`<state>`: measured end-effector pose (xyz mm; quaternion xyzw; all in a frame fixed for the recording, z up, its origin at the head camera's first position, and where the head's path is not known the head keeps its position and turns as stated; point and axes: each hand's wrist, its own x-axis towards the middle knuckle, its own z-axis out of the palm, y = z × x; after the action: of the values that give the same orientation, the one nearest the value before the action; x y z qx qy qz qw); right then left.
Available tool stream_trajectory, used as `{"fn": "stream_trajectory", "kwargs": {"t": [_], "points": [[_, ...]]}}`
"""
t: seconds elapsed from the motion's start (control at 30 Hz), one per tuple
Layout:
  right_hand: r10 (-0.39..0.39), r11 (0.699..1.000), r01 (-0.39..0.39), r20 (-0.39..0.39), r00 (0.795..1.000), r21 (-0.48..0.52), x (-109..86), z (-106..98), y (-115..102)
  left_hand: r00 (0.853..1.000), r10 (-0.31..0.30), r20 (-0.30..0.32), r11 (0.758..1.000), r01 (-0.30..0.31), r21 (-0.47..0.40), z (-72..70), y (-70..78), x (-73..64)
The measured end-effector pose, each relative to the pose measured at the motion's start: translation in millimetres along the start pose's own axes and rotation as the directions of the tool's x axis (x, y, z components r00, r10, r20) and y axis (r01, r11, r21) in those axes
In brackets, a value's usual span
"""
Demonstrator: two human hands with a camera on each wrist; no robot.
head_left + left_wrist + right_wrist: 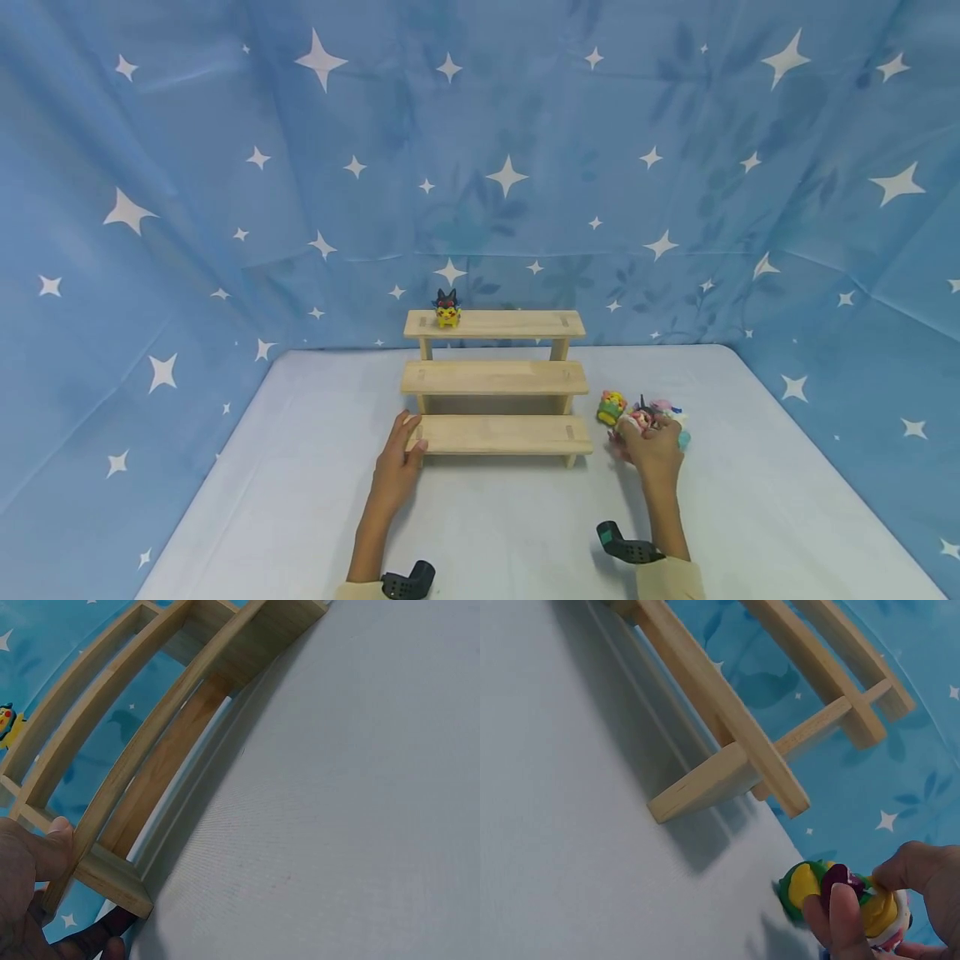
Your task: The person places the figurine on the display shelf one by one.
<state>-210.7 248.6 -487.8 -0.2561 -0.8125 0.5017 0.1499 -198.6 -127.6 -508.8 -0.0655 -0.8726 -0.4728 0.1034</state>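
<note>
Three wooden shelves [497, 377]: centre of the frame, stepped upward toward the back, probably so the rear tiers show.
Black-and-yellow figurine [447, 315]: upright near the left end of the top shelf [510, 323], facing front, seemingly for display.
Left hand [396, 471]: clamped on the lowest shelf [495, 434] at its left end, perhaps steadying it.
Right hand [656, 454]: right of centre, thumb and fingertips apart around the figurine pile [642, 418]; whether they pinch one, I cannot tell.
Green-and-yellow figurine [612, 407]: at the pile's left edge.
</note>
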Motion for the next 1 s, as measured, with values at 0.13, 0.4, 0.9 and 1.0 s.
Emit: {"fn": "stream_trajectory", "kwargs": {"t": [0.13, 0.4, 0.9, 1.0], "points": [[0.004, 0.997, -0.006, 0.018, 1.0, 0.078, 0.0, -1, -4, 1.0, -0.004, -0.005, 1.0, 0.004, 0.0, 0.0, -0.1, 0.0], [0.016, 0.978, -0.03, 0.067, 0.998, 0.207, -3.7, -5, -9, 1.0, 0.003, -0.008, 1.0, -0.003, -0.008, 0.1, 1.4, -0.1], [0.026, 0.956, -0.055, 0.104, 0.994, 0.288, -0.2, 1, -13, 1.0, -0.021, 0.003, 1.0, 0.021, -0.008, 1.9, -1.2, 0.4], [0.025, 0.948, -0.054, 0.098, 0.995, 0.312, 0.1, 4, -13, 1.0, -0.017, 0.0, 1.0, 0.017, -0.003, 1.9, -1.3, 0.1]]}}
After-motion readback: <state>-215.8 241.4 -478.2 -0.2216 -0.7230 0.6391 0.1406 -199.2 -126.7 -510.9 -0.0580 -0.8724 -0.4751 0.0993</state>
